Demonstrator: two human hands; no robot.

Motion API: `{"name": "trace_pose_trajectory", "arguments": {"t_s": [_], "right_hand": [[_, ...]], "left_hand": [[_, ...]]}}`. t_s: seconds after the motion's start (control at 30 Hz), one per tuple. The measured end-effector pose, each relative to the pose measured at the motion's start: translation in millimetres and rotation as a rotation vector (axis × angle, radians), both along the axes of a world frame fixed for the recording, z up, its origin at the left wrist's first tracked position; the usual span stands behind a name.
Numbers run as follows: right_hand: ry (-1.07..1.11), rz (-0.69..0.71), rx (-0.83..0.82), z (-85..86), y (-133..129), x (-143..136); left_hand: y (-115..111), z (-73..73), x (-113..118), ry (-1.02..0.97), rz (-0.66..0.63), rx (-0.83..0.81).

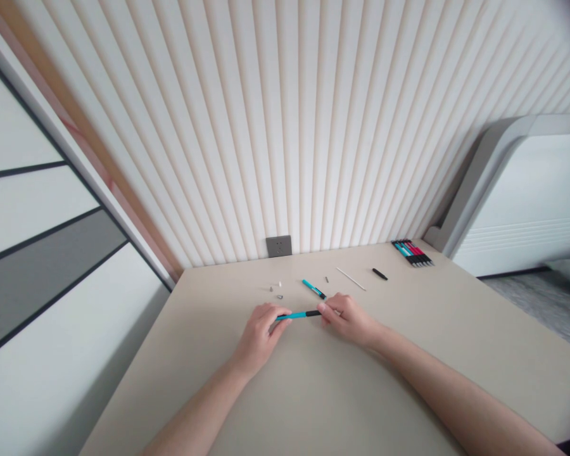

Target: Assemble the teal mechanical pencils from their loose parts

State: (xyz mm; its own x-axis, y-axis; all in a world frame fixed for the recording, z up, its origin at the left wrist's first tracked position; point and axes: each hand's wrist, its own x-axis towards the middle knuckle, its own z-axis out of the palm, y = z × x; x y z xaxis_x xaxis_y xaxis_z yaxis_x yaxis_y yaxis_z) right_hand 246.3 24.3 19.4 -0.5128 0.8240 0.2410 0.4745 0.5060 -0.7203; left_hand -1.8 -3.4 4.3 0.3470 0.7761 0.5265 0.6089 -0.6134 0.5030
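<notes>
Both hands pinch teal pen (298,315) low over desk (313,380): left hand (260,329) on teal end, right hand (346,316) on black end. Long axis runs left-right between them. Loose pen parts (314,289) just beyond hands; pen bundle (412,252) far right.

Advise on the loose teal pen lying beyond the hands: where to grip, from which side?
Probably pinch the teal pen across its bare teal barrel, coming from above. It lies flat on the table, slanting, untouched, with free space along both long sides. The left hand and right hand hold another pen just in front.
</notes>
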Motion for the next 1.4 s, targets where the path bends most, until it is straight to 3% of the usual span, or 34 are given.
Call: {"name": "trace_pose_trajectory", "arguments": {"t_s": [0.33,0.53,0.73,0.9,1.17,1.4], "right_hand": [[0.047,-0.008,0.077,2.8,2.1,1.6],[-0.015,0.028,-0.013,4.6,-1.2,0.9],[0.062,0.048,0.110,-0.1,0.4,1.1],[0.002,0.023,0.192,-4.0,2.2,3.0],[-0.028,0.026,0.327,-6.5,3.6,5.0],[-0.221,0.079,0.345,-5.7,2.8,3.2]], "left_hand": [[0.7,-0.1,0.0,-0.013,0.027,0.024],[1.0,1.7,-0.4,0.008,0.015,0.040],[1.0,4.0,-0.7,0.003,0.038,0.018],[0.6,3.2,0.8,0.027,-0.014,0.018],[3.2,2.6,-0.3,-0.004,0.007,-0.063],[5.0,3.8,-3.9,0.056,-0.052,0.074]]}}
